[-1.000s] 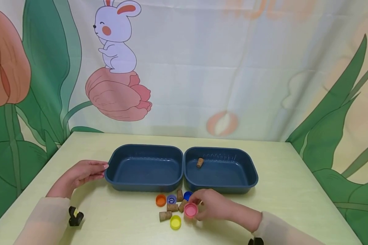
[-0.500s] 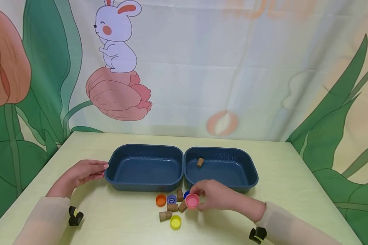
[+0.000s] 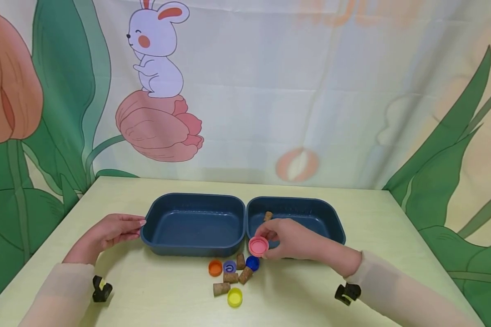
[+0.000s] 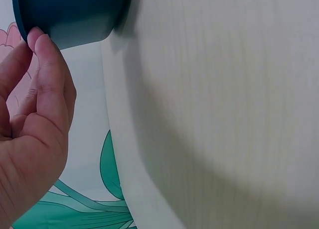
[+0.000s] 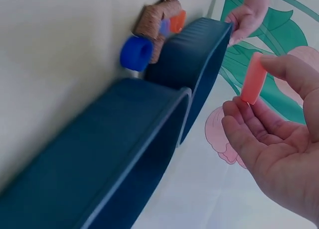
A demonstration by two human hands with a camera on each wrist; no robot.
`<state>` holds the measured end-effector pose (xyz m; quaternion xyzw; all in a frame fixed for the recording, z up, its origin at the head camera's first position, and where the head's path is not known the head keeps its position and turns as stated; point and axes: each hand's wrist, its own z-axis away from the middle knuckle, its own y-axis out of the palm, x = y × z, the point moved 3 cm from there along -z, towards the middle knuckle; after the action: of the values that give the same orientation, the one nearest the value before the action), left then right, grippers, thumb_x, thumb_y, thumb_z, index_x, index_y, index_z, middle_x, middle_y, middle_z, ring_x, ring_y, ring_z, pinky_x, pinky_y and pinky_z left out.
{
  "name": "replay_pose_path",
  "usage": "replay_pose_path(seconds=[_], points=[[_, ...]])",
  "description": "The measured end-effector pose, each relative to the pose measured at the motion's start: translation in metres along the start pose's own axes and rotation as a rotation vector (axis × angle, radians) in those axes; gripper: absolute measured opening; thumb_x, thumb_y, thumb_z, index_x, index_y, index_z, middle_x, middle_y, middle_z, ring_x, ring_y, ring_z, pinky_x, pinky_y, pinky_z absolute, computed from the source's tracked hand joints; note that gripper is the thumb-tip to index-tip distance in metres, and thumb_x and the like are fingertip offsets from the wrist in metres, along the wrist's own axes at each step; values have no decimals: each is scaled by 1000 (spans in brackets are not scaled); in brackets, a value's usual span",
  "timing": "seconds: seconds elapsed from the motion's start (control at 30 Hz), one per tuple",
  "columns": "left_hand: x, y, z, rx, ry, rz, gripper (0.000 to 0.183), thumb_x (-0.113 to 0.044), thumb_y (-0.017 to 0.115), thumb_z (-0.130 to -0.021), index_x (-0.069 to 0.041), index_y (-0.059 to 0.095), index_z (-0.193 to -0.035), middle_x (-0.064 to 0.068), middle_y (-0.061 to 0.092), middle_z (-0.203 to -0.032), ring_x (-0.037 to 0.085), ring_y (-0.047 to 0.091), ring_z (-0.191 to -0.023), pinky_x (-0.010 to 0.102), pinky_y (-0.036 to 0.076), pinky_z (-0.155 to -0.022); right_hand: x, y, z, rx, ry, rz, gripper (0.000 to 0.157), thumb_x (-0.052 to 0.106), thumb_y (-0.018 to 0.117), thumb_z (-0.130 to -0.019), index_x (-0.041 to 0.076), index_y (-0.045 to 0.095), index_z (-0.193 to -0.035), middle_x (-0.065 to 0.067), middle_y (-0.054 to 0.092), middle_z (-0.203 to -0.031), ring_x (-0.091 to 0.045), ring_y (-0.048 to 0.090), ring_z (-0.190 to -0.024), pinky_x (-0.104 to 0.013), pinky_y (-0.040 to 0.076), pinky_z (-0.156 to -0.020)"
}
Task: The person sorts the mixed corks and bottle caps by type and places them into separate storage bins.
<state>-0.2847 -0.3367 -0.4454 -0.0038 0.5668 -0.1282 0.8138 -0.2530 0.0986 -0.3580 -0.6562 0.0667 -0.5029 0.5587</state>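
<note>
My right hand [image 3: 292, 238] pinches a pink plastic bottle cap [image 3: 258, 246] between thumb and fingers, over the near rim of the right dark blue tray [image 3: 337, 222]. In the right wrist view the pink cap [image 5: 254, 78] appears edge-on. Inside that tray is a cork [image 3: 268, 215], partly covered by the right hand. My left hand [image 3: 114, 229] holds the left end of the left dark blue tray [image 3: 192, 250] by its rim. The left wrist view has the thumb and fingertips of the left hand [image 4: 40, 104] meeting at the tray's edge [image 4: 79, 35].
In front of the trays lie several corks [image 3: 221, 289], an orange cap [image 3: 215, 268], a purple cap [image 3: 229, 266], a blue cap [image 3: 252, 263] and a yellow cap [image 3: 235, 297]. The two trays stand side by side on a pale table [image 3: 147, 295]. A printed cloth [image 3: 245, 113] hangs behind.
The right hand has lifted the pink cap up and away from the pile to the right tray's near rim, uncovering the blue cap. The left hand stays at its tray.
</note>
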Motion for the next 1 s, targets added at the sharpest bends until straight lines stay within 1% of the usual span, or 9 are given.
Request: replay_pose_path(seconds=[0.17, 0.3, 0.5, 0.57, 0.83, 1.0], points=[[-1, 0, 2, 2, 0, -2, 41, -15, 61, -103, 13, 59, -133, -10, 75, -84, 3, 71, -76, 19, 63, -76, 4, -10, -5, -3, -8, -9, 31, 13, 79, -87, 9, 70, -116, -1, 72, -110, -16, 66, -104, -36, 60, -99], [-1, 1, 3, 10, 8, 9, 40, -13, 60, -103, 14, 59, -132, -10, 75, -83, 3, 71, -75, 19, 62, -76, 4, -15, -8, -8, 7, -30, 34, 15, 80, -87, 7, 68, -118, -3, 71, -111, -16, 66, -104, -36, 60, -99], [-1, 1, 3, 11, 10, 3, 43, -12, 59, -104, 17, 54, -135, -10, 75, -83, 3, 70, -75, 19, 63, -75, 5, -25, -13, -19, 11, -65, 35, 15, 79, -87, 6, 68, -119, -6, 72, -112, -16, 68, -102, -27, 61, -90], [0, 1, 3, 14, 11, 2, 43, -12, 59, -104, 17, 54, -135, -10, 75, -83, 3, 70, -75, 18, 62, -75, 5, -29, -14, -20, 13, -75, 35, 15, 79, -87, 6, 68, -119, -7, 72, -112, -16, 69, -101, -26, 61, -88], [1, 0, 1, 15, 12, 10, 40, -13, 60, -103, 14, 59, -132, -10, 75, -84, 3, 71, -75, 19, 63, -76, 5, -43, -23, -17, -7, -115, 38, 12, 77, -88, 2, 66, -123, -11, 72, -114, -16, 70, -99, -27, 62, -87], [0, 1, -1, 19, 12, 24, 33, -14, 62, -103, 7, 66, -128, -10, 75, -84, 3, 71, -76, 19, 63, -76, 7, -50, -28, -23, -19, -134, 41, 11, 76, -90, 0, 64, -127, -14, 72, -116, -17, 70, -99, -28, 62, -87]])
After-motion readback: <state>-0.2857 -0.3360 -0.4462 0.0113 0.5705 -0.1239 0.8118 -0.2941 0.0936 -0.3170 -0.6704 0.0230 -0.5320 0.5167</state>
